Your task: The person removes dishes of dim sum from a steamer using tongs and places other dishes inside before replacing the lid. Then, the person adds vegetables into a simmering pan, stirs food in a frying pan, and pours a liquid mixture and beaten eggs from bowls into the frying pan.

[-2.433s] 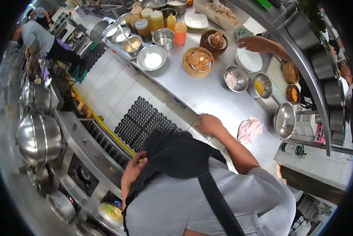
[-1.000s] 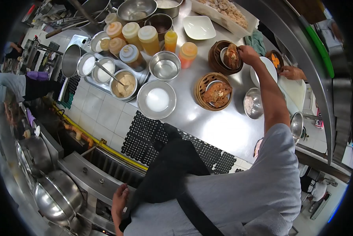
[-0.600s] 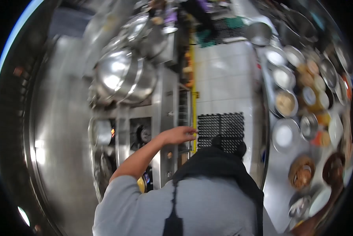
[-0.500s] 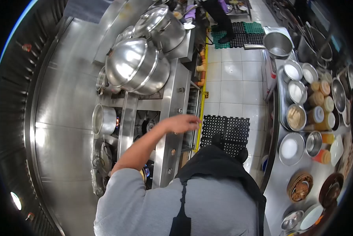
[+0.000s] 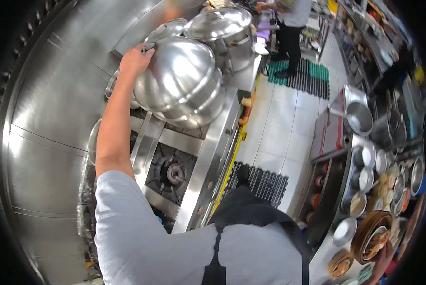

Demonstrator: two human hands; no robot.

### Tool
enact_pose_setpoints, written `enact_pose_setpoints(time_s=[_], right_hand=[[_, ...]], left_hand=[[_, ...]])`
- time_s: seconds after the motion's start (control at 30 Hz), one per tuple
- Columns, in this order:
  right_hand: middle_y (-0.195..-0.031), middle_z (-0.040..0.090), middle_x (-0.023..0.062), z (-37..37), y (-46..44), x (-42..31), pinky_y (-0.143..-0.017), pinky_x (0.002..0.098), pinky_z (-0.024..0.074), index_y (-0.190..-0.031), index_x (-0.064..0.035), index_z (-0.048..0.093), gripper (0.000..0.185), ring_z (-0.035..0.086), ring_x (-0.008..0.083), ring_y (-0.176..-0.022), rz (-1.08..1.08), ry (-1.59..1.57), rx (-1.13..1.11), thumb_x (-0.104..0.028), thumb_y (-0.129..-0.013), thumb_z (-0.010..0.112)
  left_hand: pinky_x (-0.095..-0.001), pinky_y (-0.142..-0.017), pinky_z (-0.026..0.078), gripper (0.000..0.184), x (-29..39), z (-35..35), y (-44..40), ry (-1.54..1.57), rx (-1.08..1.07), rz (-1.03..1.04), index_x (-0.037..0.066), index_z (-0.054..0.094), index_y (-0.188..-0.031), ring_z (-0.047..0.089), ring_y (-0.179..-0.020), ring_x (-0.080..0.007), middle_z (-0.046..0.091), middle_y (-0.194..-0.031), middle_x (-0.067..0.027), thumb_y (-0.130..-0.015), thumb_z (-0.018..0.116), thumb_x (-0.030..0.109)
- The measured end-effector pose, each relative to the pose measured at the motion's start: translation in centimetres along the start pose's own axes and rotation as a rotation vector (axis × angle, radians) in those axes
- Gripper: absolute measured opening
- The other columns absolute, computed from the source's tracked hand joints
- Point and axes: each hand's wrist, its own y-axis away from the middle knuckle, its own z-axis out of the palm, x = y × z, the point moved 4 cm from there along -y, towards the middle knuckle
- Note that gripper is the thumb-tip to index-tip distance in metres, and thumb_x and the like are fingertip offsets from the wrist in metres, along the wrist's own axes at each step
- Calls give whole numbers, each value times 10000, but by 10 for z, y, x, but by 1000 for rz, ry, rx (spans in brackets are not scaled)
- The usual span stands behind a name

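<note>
Head view: left hand (image 5: 136, 61) at the domed lid (image 5: 175, 66), fingers wrapped round its dark handle (image 5: 149, 47); lid over large steel pot (image 5: 198, 114) on stove (image 5: 194, 202), past the bare burner (image 5: 175, 174), reaching near front edge. Can't tell if lid's rim is cracked open. Right hand (image 5: 386, 256) at frame's lower right, fingers seemingly clasping the rim of dark steamer basket (image 5: 360, 240), dish of browned food inside; basket looks raised over the counter (image 5: 323, 251). Lighter steamer basket (image 5: 333, 261) sits near counter's aisle edge. Step, as judged: lid grip made, basket in hand. Lifting calls for firm left grip, basket kept level.
</note>
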Motion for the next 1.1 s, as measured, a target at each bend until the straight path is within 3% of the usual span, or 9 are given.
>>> enact_pose_setpoints(time_s=[0.17, 0.47, 0.6, 0.63, 0.8, 0.87, 0.97, 1.07, 1.1], right_hand=[[-1075, 658, 113, 84, -80, -161, -693, 320, 506, -1238, 79, 618, 344, 612, 173, -789, -620, 265, 193, -175, -1043, 494], [-714, 611, 25, 279, -136, -524, -476, 257, 437, -1099, 78, 685, 280, 524, 83, -497, -650, 281, -302, -129, -1022, 513], [-715, 627, 77, 343, -162, -620, -489, 288, 482, -1096, 78, 699, 287, 571, 111, -492, -901, 458, -423, -135, -1009, 527], [-711, 628, 90, 358, -181, -637, -490, 288, 495, -1089, 85, 695, 288, 589, 115, -494, -1256, 501, -310, -132, -999, 528], [-788, 685, 139, 422, -178, -736, -457, 255, 523, -1052, 89, 700, 256, 672, 174, -517, -1165, 520, -587, -93, -951, 550], [-783, 662, 108, 449, -187, -773, -492, 304, 547, -1055, 86, 690, 283, 654, 155, -523, -1412, 618, -578, -132, -989, 522], [-816, 703, 141, 497, -211, -834, -575, 368, 594, -976, 74, 696, 258, 669, 250, -527, -2656, 744, 92, -100, -961, 505], [-810, 715, 120, 561, -207, -884, -687, 370, 602, -1035, -116, 751, 239, 705, 238, -682, -1940, 1658, 215, -320, -955, 659], [-815, 722, 130, 574, -206, -894, -697, 382, 601, -1052, -117, 755, 240, 712, 246, -701, -2204, 1313, 165, -297, -913, 676]], left_hand=[[-439, -953, 540, 727, -24, 14, -42, -23, -167, 76, 89, 671, -1326, 681, -1134, -361, 728, -1200, -186, -878, 573, 653], [-432, -904, 538, 613, -63, -5, -50, 103, -170, 40, 12, 705, -1191, 699, -1057, -337, 733, -1102, -227, -847, 617, 511], [-387, -831, 507, 529, -179, -7, -57, 500, 129, -125, 58, 728, -1156, 666, -922, -233, 733, -999, -61, -905, 574, 497], [-352, -784, 485, 514, -192, -14, -53, 545, 37, -174, 55, 720, -1165, 620, -869, -189, 703, -978, -26, -917, 570, 480], [-246, -678, 396, 475, -238, -29, -19, 705, 45, -347, 55, 714, -1156, 482, -766, -89, 623, -928, 35, -935, 556, 444], [-237, -663, 386, 472, -232, -37, -5, 730, 111, -367, 52, 714, -1150, 476, -760, -87, 625, -924, 37, -940, 547, 441], [-247, -699, 426, 529, -236, -41, 9, 677, 160, -314, 21, 696, -1217, 540, -815, -96, 651, -985, 8, -975, 502, 449], [-290, -819, 482, 544, -236, -45, 25, 688, 179, -316, -23, 670, -1246, 605, -939, -146, 693, -1087, -50, -1011, 455, 419], [-301, -838, 487, 540, -233, -46, 28, 661, 215, -327, -33, 667, -1239, 608, -957, -154, 695, -1092, -59, -1016, 447, 406]])
